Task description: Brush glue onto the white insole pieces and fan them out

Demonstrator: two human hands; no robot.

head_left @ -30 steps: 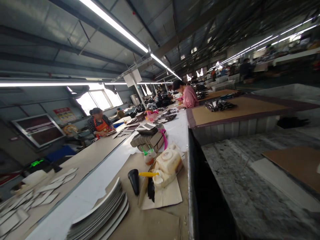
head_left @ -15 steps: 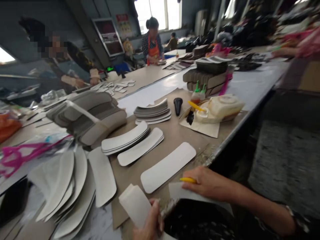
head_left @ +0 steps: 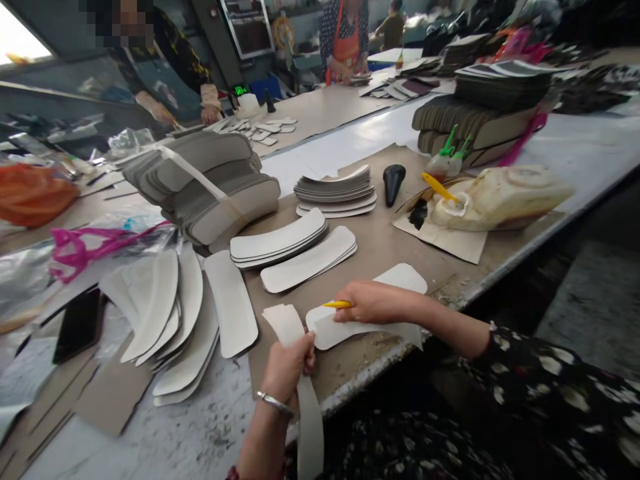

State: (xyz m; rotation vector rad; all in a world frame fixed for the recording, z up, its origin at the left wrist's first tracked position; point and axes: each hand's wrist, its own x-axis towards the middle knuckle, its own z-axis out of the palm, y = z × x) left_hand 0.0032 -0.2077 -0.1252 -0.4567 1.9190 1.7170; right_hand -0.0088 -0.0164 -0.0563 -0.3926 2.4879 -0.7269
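My left hand (head_left: 287, 365) is closed round a sheaf of long pale strips (head_left: 284, 323), whose lower ends hang past my wrist. My right hand (head_left: 367, 303) grips a slim yellow pointed stick (head_left: 337, 305), tip towards the left. Beneath that hand a thin pale strip (head_left: 390, 328) lies across a white curved panel (head_left: 406, 277) on the brown board, its right end overhanging the panel near the table edge. Whether my right fingers also pinch this strip, I cannot tell. Just beyond are two small stacks of similar panels (head_left: 280, 238) (head_left: 310, 260).
Fanned panels (head_left: 161, 313) and a phone (head_left: 79, 325) lie to the left. Behind stands a strapped panel bundle (head_left: 210, 180). A plastic container (head_left: 520, 193) with a yellow stick in its mouth, green-tipped bottles (head_left: 447, 160) and a black tool (head_left: 394, 185) sit right. Co-workers work across the table.
My right hand has brought the pale strip forward and left from the table edge onto the white panel. My left hand still holds its strips. The view has shifted.
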